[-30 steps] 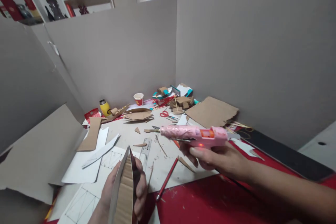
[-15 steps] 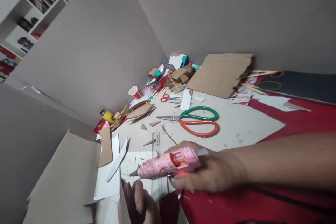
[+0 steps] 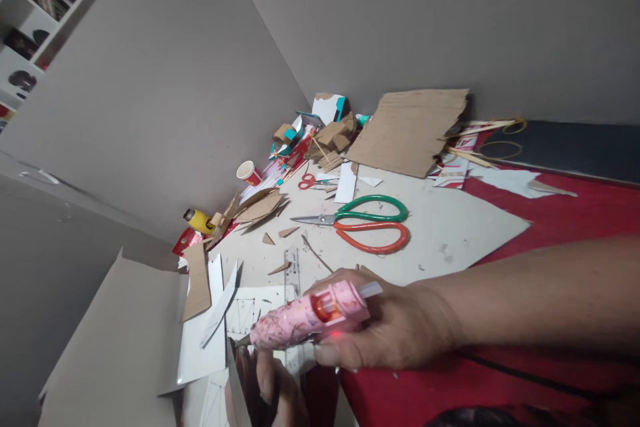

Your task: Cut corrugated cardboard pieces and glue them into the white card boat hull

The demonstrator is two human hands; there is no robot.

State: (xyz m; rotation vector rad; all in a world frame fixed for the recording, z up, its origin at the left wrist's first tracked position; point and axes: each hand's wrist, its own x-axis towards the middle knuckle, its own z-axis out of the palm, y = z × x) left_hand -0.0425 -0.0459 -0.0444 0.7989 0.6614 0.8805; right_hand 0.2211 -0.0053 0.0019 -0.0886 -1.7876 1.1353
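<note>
Grey walls (image 3: 425, 20) meet in a corner behind a red tabletop (image 3: 400, 390), partly covered by a pale, scuffed board (image 3: 450, 240). Over the board's near edge I can see a chunky pink plastic glue gun (image 3: 290, 328), its barrel blotched and smeared, an orange part showing in its body, a clear stick poking from the back and a small red light glowing below. The person's right hand (image 3: 380, 332) is closed around its handle, thumb along the near side. To its left, also by the near edge, the left hand (image 3: 283, 390) has its fingers curled round a thin cardboard piece (image 3: 239, 392), pale on one face and dark on the other. The gun's tip meets the piece's top end in my view; whether they touch, I cannot tell. Green-and-orange-handled scissors (image 3: 327, 219) lie near the board's middle.
</note>
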